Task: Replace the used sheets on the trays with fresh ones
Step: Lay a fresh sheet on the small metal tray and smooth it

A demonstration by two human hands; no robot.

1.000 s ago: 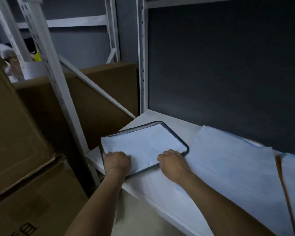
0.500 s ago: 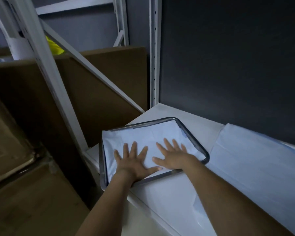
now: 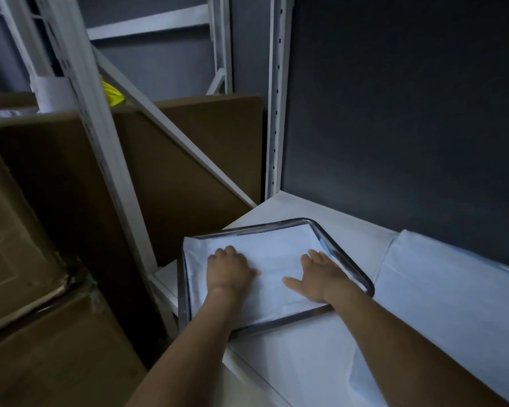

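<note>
Two things fill most of the view: a dark back panel (image 3: 394, 113) behind the shelf on the right, and stacked cardboard boxes (image 3: 41, 333) low on the left, with a tall flat cardboard board (image 3: 174, 171) standing behind them. White metal rack posts (image 3: 94, 142) and a slanted brace cross in front of the cardboard. The white shelf (image 3: 291, 207) runs from the middle towards the lower right, and loose pale sheets (image 3: 438, 304) lie spread over its right part and along its front edge.

At the left end of the shelf sits a metal tray (image 3: 347, 259) with rounded corners, turned at an angle, its near left corner at the shelf's front edge. A pale sheet (image 3: 271, 259) lies inside the tray and covers its floor; at the far left corner the paper rides up over the rim.

Both hands rest on that sheet. The right hand (image 3: 321, 277) lies flat near the tray's right rim, fingers straight and together, thumb spread out to the side, pressing the paper down. The left hand (image 3: 228, 270) is on the left half of the sheet with knuckles up and fingers bent under; whether it pinches the paper I cannot tell.

A small yellow item (image 3: 112, 94) shows behind the rack posts, above the cardboard.
</note>
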